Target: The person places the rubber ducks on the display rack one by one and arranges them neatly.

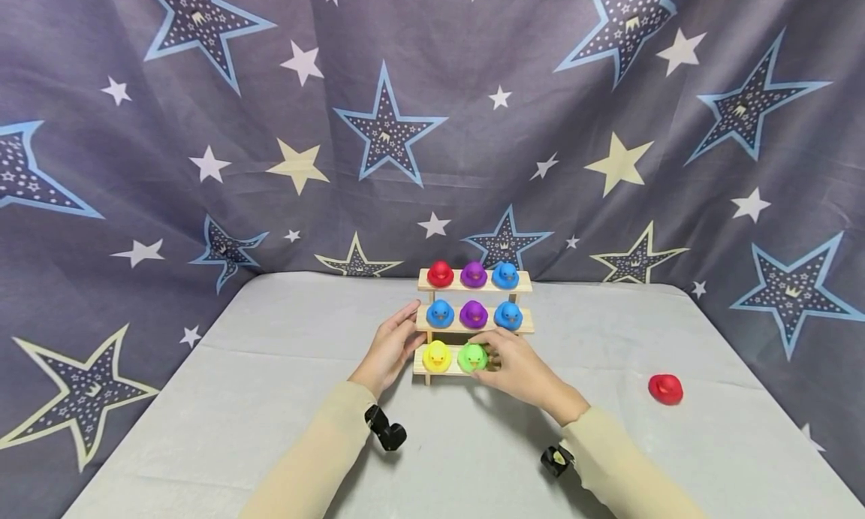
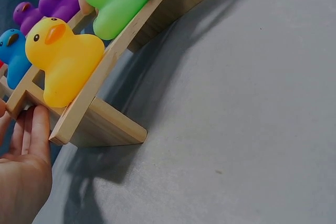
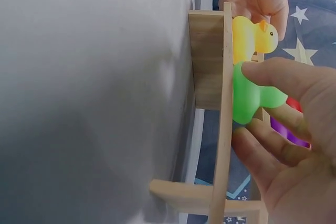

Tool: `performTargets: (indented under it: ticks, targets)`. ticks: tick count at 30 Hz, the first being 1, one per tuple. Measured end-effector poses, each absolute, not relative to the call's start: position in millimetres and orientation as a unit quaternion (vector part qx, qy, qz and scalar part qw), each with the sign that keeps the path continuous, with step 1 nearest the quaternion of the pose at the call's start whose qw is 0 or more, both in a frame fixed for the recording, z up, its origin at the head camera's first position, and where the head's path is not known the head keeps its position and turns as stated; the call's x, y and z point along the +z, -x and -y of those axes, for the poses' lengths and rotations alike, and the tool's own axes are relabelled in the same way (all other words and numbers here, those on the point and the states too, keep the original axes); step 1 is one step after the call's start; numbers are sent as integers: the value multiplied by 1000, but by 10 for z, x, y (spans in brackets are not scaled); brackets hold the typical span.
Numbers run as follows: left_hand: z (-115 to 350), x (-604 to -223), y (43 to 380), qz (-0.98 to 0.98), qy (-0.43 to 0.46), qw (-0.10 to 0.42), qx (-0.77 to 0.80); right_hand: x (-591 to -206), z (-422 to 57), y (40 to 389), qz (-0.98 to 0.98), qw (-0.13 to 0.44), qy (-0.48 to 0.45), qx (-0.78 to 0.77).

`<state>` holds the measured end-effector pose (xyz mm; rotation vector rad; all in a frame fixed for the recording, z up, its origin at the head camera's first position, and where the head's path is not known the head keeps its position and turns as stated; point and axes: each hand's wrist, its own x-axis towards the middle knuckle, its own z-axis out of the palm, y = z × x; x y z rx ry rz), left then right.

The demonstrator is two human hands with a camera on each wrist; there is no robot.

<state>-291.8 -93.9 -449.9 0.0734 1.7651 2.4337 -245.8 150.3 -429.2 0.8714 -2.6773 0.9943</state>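
Observation:
A three-tier wooden display stand [image 1: 516,324] holds small rubber ducks in rows. My right hand [image 1: 520,367] pinches a green rubber duck [image 1: 472,358] on the lowest tier; in the right wrist view the thumb [image 3: 270,72] lies on one side of it and fingers on the other. Beside it sits a yellow duck [image 1: 437,357]. At the stand's left end my left hand [image 1: 390,346] grips the middle tier's edge, its fingers [image 2: 39,132] under the wood in the left wrist view. Part of the green duck is hidden behind the right hand.
The middle tier bears a blue duck [image 1: 440,314], a purple duck [image 1: 474,315] and another blue one. On the top tier are a red duck [image 1: 441,274], a purple and a blue one. Another red duck [image 1: 665,389] lies at the right on the grey tabletop [image 1: 284,339]. A star-patterned curtain [image 1: 432,128] hangs behind.

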Motion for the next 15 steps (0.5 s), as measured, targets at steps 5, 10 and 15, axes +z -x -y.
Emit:
performTargets:
  ticks: [5,10,15]
  targets:
    - [939,-4500,2920,-585,-30,65,808,-4271,-1575,2433,894,75,-289,334]
    - [940,-4510,2923,-584,-36,66,808,-4237,-1688,2405,893,74,-287,339]
    - [936,-4510,2923,-584,-37,65,809,-4208,-1846,2363,892,76,-281,347]
